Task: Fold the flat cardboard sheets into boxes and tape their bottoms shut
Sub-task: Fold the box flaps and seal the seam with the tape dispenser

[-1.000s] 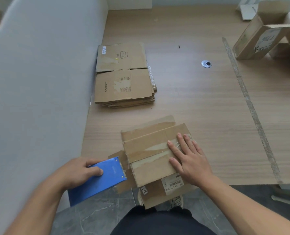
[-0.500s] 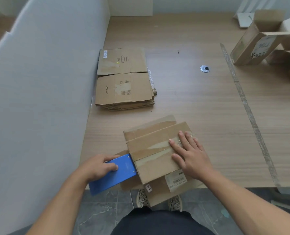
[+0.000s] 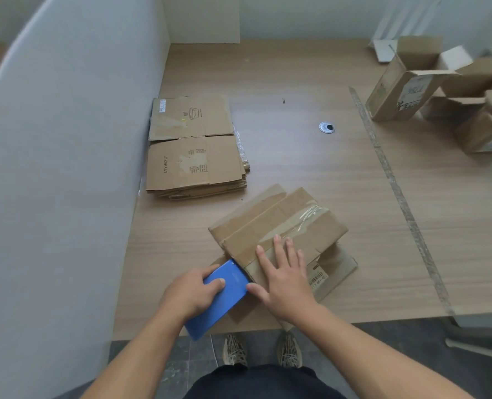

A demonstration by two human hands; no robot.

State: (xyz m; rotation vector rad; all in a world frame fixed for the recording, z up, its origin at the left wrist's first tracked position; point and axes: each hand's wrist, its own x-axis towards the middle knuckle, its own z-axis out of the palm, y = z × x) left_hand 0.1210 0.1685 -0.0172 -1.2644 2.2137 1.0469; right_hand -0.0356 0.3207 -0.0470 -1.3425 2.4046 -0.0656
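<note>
table (image 3: 296, 174) | sheets (image 3: 193, 165) "LYYH0217" | left hand (image 3: 191, 295) grips blue tool (image 3: 227, 298) | right hand (image 3: 286, 280) presses box (image 3: 296, 223)

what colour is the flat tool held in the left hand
Plain blue: the flat rectangular tool, gripped by the left hand, shows best in the head view.

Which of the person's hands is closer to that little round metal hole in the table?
Right. The right hand lies flat on the box, nearer the person than the hole; the left hand grips the blue tool farther left.

Boxes (image 3: 481, 131) far R: blurred, edge-cropped.
</note>
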